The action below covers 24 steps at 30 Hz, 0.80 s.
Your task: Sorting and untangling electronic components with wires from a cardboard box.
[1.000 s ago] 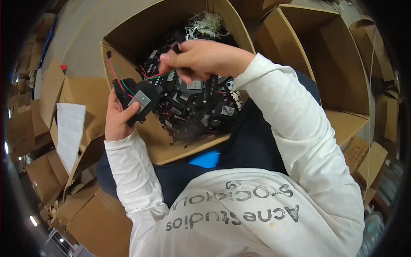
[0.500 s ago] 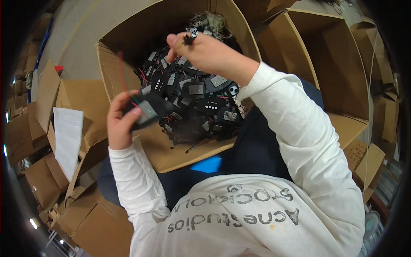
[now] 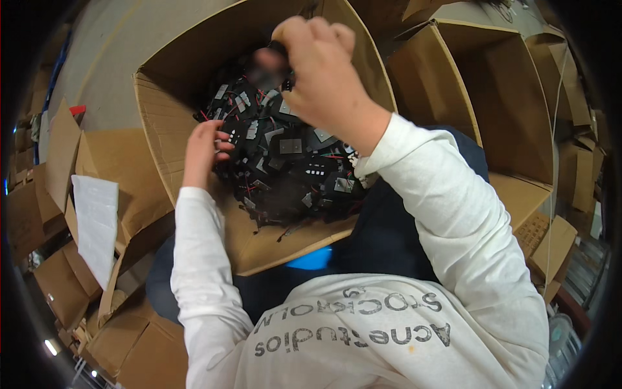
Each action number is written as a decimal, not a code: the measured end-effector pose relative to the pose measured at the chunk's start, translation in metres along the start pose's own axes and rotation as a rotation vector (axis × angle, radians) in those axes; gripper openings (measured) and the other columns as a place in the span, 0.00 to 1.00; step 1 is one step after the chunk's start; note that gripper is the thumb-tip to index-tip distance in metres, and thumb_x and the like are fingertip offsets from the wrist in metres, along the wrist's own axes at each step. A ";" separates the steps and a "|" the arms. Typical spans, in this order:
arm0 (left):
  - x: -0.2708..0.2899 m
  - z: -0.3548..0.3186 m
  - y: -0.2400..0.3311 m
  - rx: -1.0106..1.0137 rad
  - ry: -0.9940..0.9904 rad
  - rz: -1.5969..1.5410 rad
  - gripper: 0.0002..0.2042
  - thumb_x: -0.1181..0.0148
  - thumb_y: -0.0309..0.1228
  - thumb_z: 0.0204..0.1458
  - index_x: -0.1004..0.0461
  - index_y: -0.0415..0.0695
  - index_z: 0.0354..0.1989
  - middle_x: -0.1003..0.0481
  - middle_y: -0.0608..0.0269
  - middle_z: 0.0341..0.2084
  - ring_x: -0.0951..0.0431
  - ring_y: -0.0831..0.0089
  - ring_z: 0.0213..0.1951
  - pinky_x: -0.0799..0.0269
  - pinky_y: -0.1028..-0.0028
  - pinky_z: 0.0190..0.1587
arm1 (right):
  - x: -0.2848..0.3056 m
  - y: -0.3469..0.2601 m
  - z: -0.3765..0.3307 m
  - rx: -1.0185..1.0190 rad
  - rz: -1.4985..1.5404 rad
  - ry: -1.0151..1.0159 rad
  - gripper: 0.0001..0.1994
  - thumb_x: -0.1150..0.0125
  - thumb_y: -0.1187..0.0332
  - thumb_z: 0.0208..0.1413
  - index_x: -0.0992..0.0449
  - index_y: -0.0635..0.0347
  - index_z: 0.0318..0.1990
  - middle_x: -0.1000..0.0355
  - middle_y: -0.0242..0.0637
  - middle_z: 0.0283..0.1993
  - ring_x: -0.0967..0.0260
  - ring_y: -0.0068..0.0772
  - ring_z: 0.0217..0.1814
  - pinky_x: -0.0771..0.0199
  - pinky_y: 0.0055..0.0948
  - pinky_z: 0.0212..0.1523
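**Two hands in a carton of small black electronic parts**

Nearest: white long-sleeved top (image 3: pixel 363 330), dark trousers (image 3: pixel 389 240) beneath, and a bit of blue (image 3: pixel 311 259) at the lap. The open cardboard box (image 3: pixel 259 246) sits tilted against the lap, near wall low, likely so both hands can reach in without stretching.

Left hand (image 3: pixel 202 152) is at the box's left inner wall, fingers curled into the edge of the pile of black modules (image 3: pixel 291 162). It touches them; whether it actually grips one, cannot tell.

Right hand (image 3: pixel 321 71) is raised above the far part of the pile, closed in a pinch on a small dark piece (image 3: pixel 275 58). The piece is blurred, so its shape is unclear. It looks lifted clear of the heap, probably to separate it from tangled leads.

The modules: small black rectangular housings, many with a pale grey square face, thin red and black wires running between them, heaped loosely and filling the box floor's middle and far part.

Left: flattened cardboard (image 3: pixel 103 162) with a white paper sheet (image 3: pixel 97 223). Far right: more open empty cartons (image 3: pixel 492 97).
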<state>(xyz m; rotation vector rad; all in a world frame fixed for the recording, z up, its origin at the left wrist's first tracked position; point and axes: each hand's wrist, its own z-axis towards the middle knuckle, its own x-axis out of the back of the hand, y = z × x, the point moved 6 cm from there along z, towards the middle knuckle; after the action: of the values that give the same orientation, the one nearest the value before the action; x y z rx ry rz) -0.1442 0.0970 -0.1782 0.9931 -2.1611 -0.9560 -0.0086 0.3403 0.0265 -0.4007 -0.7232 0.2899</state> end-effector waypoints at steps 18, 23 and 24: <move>0.090 0.062 -0.145 -0.006 0.603 0.710 0.17 0.44 0.40 0.52 0.23 0.34 0.36 0.21 0.34 0.37 0.20 0.40 0.44 0.27 0.52 0.51 | -0.018 0.069 -0.005 -1.098 1.334 -0.087 0.09 0.34 0.76 0.57 0.30 0.57 0.39 0.34 0.26 0.26 0.43 0.20 0.21 0.43 0.27 0.25; 0.111 -0.003 -0.114 -0.229 0.663 0.484 0.16 0.44 0.39 0.55 0.27 0.34 0.34 0.21 0.45 0.29 0.19 0.56 0.37 0.26 0.62 0.45 | -0.015 0.049 -0.016 -1.176 1.189 -0.168 0.05 0.39 0.78 0.58 0.27 0.67 0.40 0.32 0.34 0.27 0.43 0.23 0.19 0.43 0.25 0.23; 0.122 -0.018 -0.097 -0.361 0.651 0.537 0.12 0.45 0.35 0.59 0.28 0.36 0.36 0.24 0.56 0.27 0.23 0.68 0.33 0.27 0.69 0.40 | -0.020 0.038 -0.014 -1.120 1.200 -0.336 0.06 0.40 0.77 0.59 0.26 0.69 0.43 0.31 0.35 0.28 0.42 0.23 0.18 0.43 0.25 0.22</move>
<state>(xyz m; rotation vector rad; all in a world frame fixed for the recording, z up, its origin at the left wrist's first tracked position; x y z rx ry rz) -0.1615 -0.0529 -0.2207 0.4203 -1.5100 -0.6108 -0.0181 0.3622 -0.0118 -1.9004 -0.8564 1.0991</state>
